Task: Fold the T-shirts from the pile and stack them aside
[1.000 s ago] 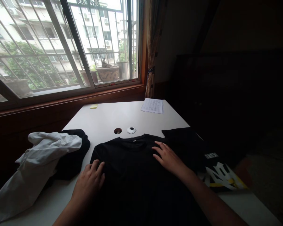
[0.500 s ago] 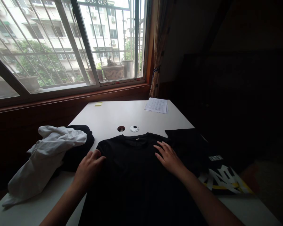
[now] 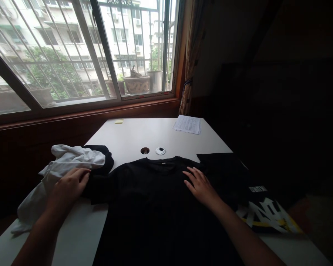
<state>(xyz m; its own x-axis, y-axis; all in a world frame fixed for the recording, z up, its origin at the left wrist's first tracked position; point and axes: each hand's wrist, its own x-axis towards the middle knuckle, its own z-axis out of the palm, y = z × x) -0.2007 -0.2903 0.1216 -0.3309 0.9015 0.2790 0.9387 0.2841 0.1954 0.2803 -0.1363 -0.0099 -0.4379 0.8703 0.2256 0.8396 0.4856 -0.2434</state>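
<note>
A black T-shirt (image 3: 155, 199) lies spread on the white table, its neckline toward the far side. My left hand (image 3: 70, 184) pinches the end of its left-lying sleeve, beside the white cloth. Fingers spread, my right hand (image 3: 199, 184) rests flat on the shirt near the right shoulder. A crumpled white cloth (image 3: 69, 159) lies at the left, with dark fabric (image 3: 107, 157) under and beside it. Another black garment with white and yellow print (image 3: 266, 212) lies to the right, next to the shirt.
The white table (image 3: 133, 135) has a round hole (image 3: 145, 150) and a white round cover (image 3: 160, 151) beyond the neckline. Papers (image 3: 187, 124) and a yellow note (image 3: 119, 121) lie at its far end. A barred window and a curtain (image 3: 186, 92) stand behind.
My left hand has moved left from the shirt's shoulder, and the sleeve is now stretched out sideways. My right hand stays on the shirt. The view has shifted slightly.
</note>
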